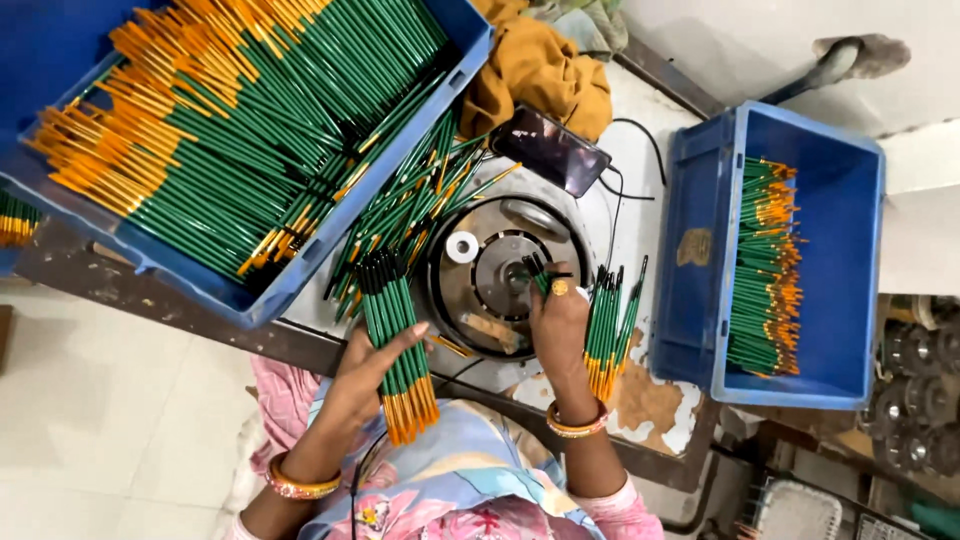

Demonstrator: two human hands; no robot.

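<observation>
left hand [368, 368]: fingers curled, gripping, palm turned right | right hand [560, 322]: fingers pinched, reaching forward | both wrists: bangles, forearms raised

The round metal machine [500, 275] sits mid-surface, hemmed in nearly all round. At its 10 o'clock a loose heap of green pencils [415, 205] spills from the big blue crate [300, 275], blocking that side. At 12 o'clock a dark phone [550, 150] and a mustard cloth [535, 70] close the top. At 3 o'clock a small pile of pencils [610, 330] lies just beside the second blue crate [700, 250], leaving only a thin strip of white surface [630, 200] (crossed by a black cable). The left hand [365, 375] with its bundle [395, 340] fills 7 o'clock; the right hand [560, 325] covers 5 o'clock.
</observation>
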